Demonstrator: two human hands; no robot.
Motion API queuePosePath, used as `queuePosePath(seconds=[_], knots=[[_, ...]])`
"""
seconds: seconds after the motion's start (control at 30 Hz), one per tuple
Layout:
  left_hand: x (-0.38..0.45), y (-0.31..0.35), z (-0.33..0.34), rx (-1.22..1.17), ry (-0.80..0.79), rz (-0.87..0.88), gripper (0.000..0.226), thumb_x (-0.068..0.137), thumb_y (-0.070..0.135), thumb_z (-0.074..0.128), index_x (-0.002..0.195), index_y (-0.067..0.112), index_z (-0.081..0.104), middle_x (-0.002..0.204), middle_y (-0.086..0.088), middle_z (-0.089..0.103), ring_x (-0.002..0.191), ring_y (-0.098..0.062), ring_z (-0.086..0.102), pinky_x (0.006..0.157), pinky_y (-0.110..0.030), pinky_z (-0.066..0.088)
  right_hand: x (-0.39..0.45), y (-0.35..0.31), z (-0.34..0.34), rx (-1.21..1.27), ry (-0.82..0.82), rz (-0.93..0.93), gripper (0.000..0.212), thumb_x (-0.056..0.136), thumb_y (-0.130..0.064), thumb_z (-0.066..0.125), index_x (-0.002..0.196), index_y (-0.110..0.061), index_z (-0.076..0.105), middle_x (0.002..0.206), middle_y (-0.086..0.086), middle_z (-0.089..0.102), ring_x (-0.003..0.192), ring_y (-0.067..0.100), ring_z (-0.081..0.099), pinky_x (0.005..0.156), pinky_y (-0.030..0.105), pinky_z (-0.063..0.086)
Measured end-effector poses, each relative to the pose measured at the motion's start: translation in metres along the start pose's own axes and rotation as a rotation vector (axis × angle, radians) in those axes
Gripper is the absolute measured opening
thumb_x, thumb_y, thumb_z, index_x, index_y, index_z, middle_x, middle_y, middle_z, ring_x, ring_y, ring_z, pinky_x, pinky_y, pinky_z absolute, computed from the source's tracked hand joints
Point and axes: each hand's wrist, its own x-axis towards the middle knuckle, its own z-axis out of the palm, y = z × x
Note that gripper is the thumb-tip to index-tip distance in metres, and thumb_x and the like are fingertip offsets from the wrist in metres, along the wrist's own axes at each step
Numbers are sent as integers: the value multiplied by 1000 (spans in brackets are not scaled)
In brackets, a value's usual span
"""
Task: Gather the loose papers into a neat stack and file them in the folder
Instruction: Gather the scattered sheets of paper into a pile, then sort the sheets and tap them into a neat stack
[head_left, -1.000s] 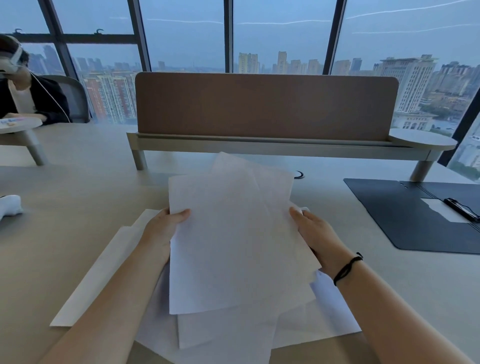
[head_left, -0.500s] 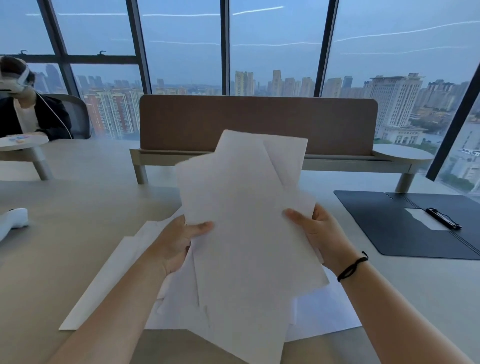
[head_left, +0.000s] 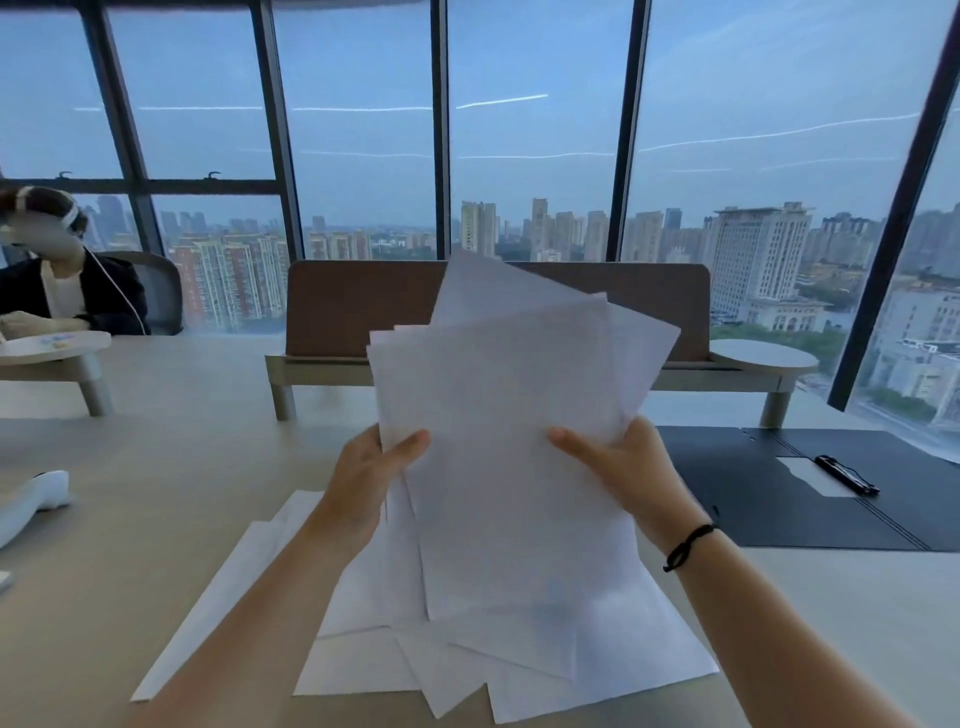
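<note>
Between your two hands, lifted off the desk and tilted up toward you: the fanned sheaf of white paper sheets (head_left: 514, 415), long axis running up and away from you, top corners splayed out of line, the rearmost sheet skewed toward your left. Your left hand (head_left: 371, 478) grips the sheaf's left edge, thumb curled over the front face; your right hand (head_left: 618, 467) grips the right edge the same way, thumb laid across the front, a thin black cord bracelet (head_left: 688, 545) on that wrist. Below both hands, more loose white sheets (head_left: 363, 660) lie overlapped and crooked on the pale beige desk (head_left: 156, 493), reaching toward you and out past your left forearm. The open dark-grey folder (head_left: 769, 499) lies flat beyond and to the outside of your right hand, well apart from the sheaf, with a black clip (head_left: 847, 474) beside a white label on its far leaf. Right hand is the nearer one to it. Nothing I can see stands between that hand and the folder. Judgement: the edges want squaring first, and the sheets on the desk are not yet gathered. Ahead of your fingers, a brown desk divider panel (head_left: 353, 306); far out past your left hand, a white curved object (head_left: 31, 504) and a seated person.
</note>
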Motion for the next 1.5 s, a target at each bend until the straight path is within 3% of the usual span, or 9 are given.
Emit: queuePosePath(seconds=[0.3, 0.5, 0.6, 0.7, 0.9, 1.07, 1.2, 1.33, 1.5], knots=[[5, 11, 6, 137, 48, 83, 18, 76, 31, 84, 92, 26, 76, 95, 4, 81, 98, -21, 75, 91, -41, 58, -7, -6, 14, 78, 13, 20, 14, 82, -25, 83, 91, -17, 77, 89, 2, 82, 83, 20, 79, 79, 46, 64], [18, 48, 19, 53, 65, 208, 26, 72, 43, 82, 90, 25, 77, 94, 5, 80, 94, -22, 75, 86, -44, 60, 12, -54, 15, 176, 54, -154, 6, 89, -29, 76, 91, -23, 75, 78, -11, 80, 76, 9, 77, 63, 25, 60], [17, 41, 7, 52, 2, 180, 18, 78, 39, 77, 94, 30, 79, 100, 3, 80, 95, -20, 76, 85, -42, 61, 10, -47, 11, 219, 51, -139, 11, 86, -31, 77, 94, -24, 75, 87, -8, 81, 82, 12, 78, 67, 29, 62], [8, 18, 2, 138, -77, 86, 39, 75, 49, 74, 108, 30, 72, 105, 4, 78, 99, -20, 75, 85, -43, 62, 3, -23, 10, 237, 53, -48, 19, 83, -36, 78, 95, -22, 76, 93, -3, 81, 89, 20, 78, 75, 38, 63], [0, -14, 17, 64, -47, -7, 61, 62, 50, 80, 112, 16, 74, 108, -3, 79, 103, -21, 74, 94, -42, 57, -12, 2, 18, 265, 27, 53, 29, 77, -42, 74, 98, -23, 75, 90, -9, 81, 86, 11, 78, 67, 25, 61], [-4, -33, 19, -27, -42, -65, 29, 74, 31, 77, 100, 18, 79, 106, -4, 79, 103, -21, 74, 87, -34, 55, -22, 27, 18, 267, 34, 154, 44, 69, -47, 77, 106, -22, 76, 102, -2, 81, 97, 18, 77, 81, 37, 60], [-4, -40, 24, -18, -75, -93, 12, 82, 25, 77, 94, 24, 81, 105, 1, 80, 103, -17, 74, 88, -31, 56, -23, 38, 24, 245, 18, 185, 28, 78, -30, 83, 103, -17, 78, 101, 2, 82, 96, 20, 77, 84, 41, 61], [11, -44, 13, 23, 145, -101, 7, 94, 23, 69, 89, 24, 72, 83, 15, 79, 88, -4, 74, 72, -19, 53, -10, 39, 26, 161, 33, 156, 16, 88, -29, 77, 89, -14, 78, 89, 6, 81, 80, 23, 76, 73, 39, 61], [26, -60, -35, -304, 387, -331, 27, 96, 27, 65, 120, 13, 68, 118, -1, 73, 103, -20, 68, 98, -39, 52, 6, 67, 22, -65, 36, 234, 33, 99, -39, 61, 88, -10, 71, 76, 8, 74, 69, 23, 66, 73, 45, 58]])
